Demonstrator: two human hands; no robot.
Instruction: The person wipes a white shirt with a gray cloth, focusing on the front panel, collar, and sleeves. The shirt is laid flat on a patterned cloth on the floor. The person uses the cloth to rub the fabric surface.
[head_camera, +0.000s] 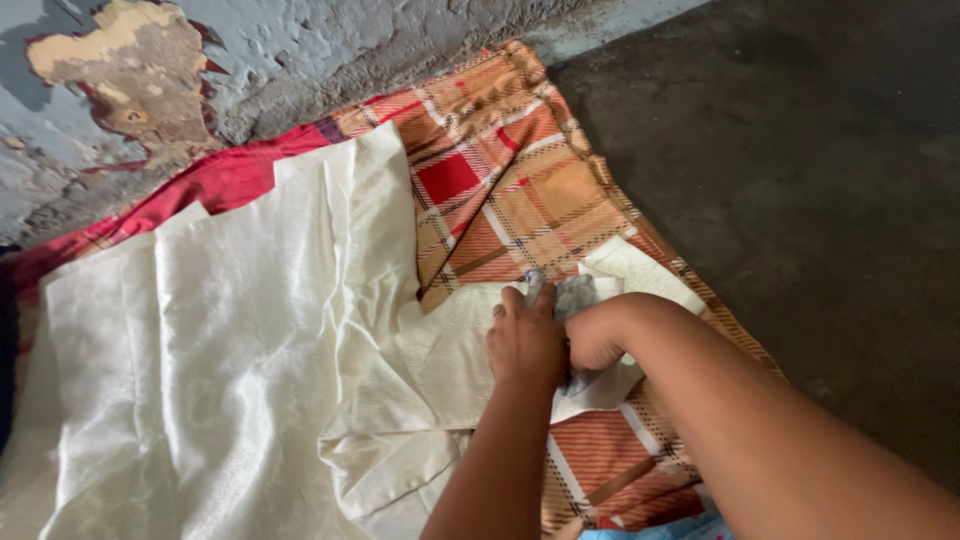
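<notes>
A shiny cream cloth (230, 330) lies spread over a red and orange plaid sheet (510, 170) on the floor. My left hand (525, 340) presses flat on a corner flap of the cream cloth. My right hand (592, 338) is closed around a grey object (573, 296), held against the same flap right beside my left hand; what the grey object is I cannot make out. A pale paper-like piece (640, 272) sticks out from under the hands to the right.
A peeling grey-blue wall (130, 70) runs along the far edge of the sheet. Dark concrete floor (820, 200) lies to the right. A bit of light blue fabric (650, 530) shows at the bottom edge.
</notes>
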